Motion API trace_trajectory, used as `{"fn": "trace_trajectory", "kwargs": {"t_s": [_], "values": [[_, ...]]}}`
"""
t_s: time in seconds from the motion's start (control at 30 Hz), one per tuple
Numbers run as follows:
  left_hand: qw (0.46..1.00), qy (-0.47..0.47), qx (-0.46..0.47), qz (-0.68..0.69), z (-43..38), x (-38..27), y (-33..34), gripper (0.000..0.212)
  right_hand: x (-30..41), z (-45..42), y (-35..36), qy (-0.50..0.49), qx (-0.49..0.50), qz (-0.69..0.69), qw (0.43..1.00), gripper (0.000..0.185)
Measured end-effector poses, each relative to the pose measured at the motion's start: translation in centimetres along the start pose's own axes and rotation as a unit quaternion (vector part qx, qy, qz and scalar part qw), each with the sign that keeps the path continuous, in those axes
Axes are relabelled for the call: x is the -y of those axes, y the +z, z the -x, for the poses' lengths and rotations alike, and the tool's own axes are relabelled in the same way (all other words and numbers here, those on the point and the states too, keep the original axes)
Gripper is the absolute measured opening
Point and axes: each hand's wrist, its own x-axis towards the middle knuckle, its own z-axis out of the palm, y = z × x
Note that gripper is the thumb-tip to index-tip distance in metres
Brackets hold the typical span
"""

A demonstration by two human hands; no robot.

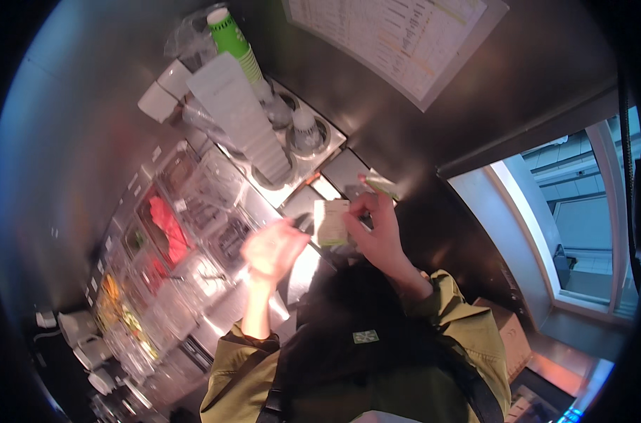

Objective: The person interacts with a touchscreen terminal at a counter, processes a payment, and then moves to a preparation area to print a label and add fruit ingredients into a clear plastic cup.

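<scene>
My right hand (pixel 376 227) is in front of my chest, its thumb and fingertips closed on the right edge of a small pale printed slip (pixel 331 222) with a green lower edge. My left hand (pixel 275 248) is blurred, to the left of the slip, with a dark item (pixel 303 222) at its fingertips; whether it grips that item I cannot tell. Just beyond my right hand lies a small white and green packet or paper (pixel 381 184). Past the slip, a metal holder with round openings (pixel 333 145) bears a stack of green paper cups (pixel 236 45) and a long tilted stack of white cups or lids (pixel 238 113).
To the left, clear plastic food containers (pixel 214 180) stand in rows, one with red contents (pixel 167 227), others with orange and yellow pieces (pixel 110 291). A printed sheet (pixel 400 37) hangs on the dark metal wall. On the right are a window opening (pixel 579 211) and a cardboard box (pixel 505 333).
</scene>
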Motion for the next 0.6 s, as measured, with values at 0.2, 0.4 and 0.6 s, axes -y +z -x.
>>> {"fn": "trace_trajectory", "kwargs": {"t_s": [0.2,0.4,0.6], "values": [[0.96,-0.233,-0.055,-0.144,-4.5,20.8,-3.9,0.05,0.9,-1.4,3.1,0.075,-0.115,-0.079,0.987,0.058],[0.935,-0.302,-0.181,0.042,-5.3,29.3,1.4,0.094,0.3,-1.0,3.4,0.11,-0.125,-0.068,0.984,0.054],[0.905,-0.365,-0.186,0.115,-6.5,29.6,2.7,0.064,0.3,-0.9,3.6,0.114,-0.127,-0.08,0.982,0.051]]}}
